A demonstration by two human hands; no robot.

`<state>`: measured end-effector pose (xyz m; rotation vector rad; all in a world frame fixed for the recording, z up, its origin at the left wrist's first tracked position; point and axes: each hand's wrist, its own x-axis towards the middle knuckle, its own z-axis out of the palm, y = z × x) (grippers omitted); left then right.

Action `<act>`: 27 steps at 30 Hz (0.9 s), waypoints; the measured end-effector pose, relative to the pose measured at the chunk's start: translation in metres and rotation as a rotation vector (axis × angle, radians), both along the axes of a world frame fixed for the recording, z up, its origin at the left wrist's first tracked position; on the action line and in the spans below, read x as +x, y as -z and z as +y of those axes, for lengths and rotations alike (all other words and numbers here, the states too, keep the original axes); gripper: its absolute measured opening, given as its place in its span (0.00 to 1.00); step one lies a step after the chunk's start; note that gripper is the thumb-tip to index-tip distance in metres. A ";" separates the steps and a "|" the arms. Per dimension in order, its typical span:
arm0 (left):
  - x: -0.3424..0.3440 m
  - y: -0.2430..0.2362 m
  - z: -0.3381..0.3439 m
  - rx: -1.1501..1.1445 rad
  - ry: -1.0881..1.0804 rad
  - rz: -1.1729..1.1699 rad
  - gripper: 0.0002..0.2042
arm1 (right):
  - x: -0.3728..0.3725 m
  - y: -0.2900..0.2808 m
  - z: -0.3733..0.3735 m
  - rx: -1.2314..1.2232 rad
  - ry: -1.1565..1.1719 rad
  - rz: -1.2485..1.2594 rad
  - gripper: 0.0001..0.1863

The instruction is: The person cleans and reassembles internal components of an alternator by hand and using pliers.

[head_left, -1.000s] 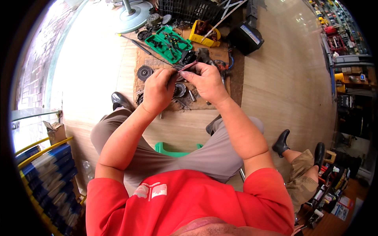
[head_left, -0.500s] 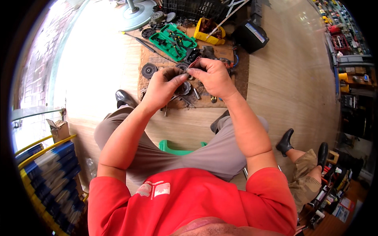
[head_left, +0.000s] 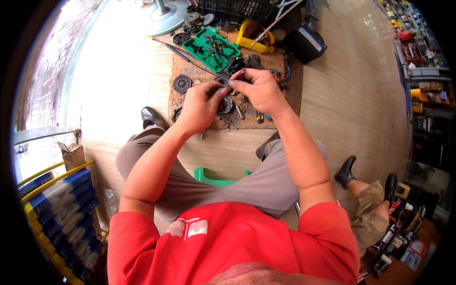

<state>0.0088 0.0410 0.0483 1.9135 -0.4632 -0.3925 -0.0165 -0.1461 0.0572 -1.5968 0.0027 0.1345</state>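
Observation:
Over a worn cardboard mat (head_left: 293, 102) my two hands meet, fingertip to fingertip. My left hand (head_left: 199, 107) is closed in a pinch; whatever sits between its thumb and fingers is too small to make out. A thin reddish-brown strip (head_left: 241, 73) rises from the closed fingers of my right hand (head_left: 264, 94). Just beneath the hands lie a dark round grooved disc (head_left: 182, 83), a second round part (head_left: 221, 79) partly hidden by the fingers, a round metal part (head_left: 225, 105) and a short metal cylinder (head_left: 239, 112).
Beyond my hands are an open green tool case (head_left: 211, 49), a yellow bin (head_left: 257, 42), a black box-like case (head_left: 304, 43) and a black crate (head_left: 237, 10). A fan base (head_left: 164, 19) stands at far left. Another person's boots (head_left: 346, 171) are at right.
Both hands stay pinched together, with only a small shift of the fingers. The reddish strip has tilted slightly, and the whole view has slid a little.

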 end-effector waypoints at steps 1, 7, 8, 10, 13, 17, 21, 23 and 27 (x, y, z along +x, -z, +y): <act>0.001 -0.002 0.000 -0.047 0.019 0.112 0.08 | 0.000 -0.001 -0.001 -0.004 -0.009 -0.010 0.06; 0.005 0.005 0.000 -0.187 0.000 0.289 0.09 | 0.001 0.004 -0.001 -0.001 0.018 -0.022 0.06; 0.002 0.008 -0.003 -0.149 -0.034 0.130 0.09 | 0.002 0.007 -0.001 -0.005 0.029 -0.008 0.06; -0.001 0.003 -0.004 -0.022 -0.067 -0.088 0.09 | 0.001 0.008 -0.002 0.014 0.043 0.021 0.06; 0.000 0.005 -0.004 0.013 -0.074 -0.223 0.08 | -0.003 0.003 -0.002 0.094 0.046 0.108 0.06; 0.001 0.008 -0.005 0.019 -0.073 -0.328 0.07 | -0.003 -0.009 -0.006 0.235 0.037 0.240 0.07; 0.001 0.004 -0.008 0.061 -0.062 -0.363 0.07 | -0.003 -0.011 -0.008 0.213 0.028 0.253 0.07; 0.001 0.005 -0.006 0.074 -0.054 -0.373 0.07 | -0.003 -0.014 -0.007 0.166 0.002 0.236 0.07; 0.000 0.004 -0.005 0.106 -0.041 -0.395 0.08 | -0.001 -0.013 -0.008 0.095 -0.013 0.194 0.07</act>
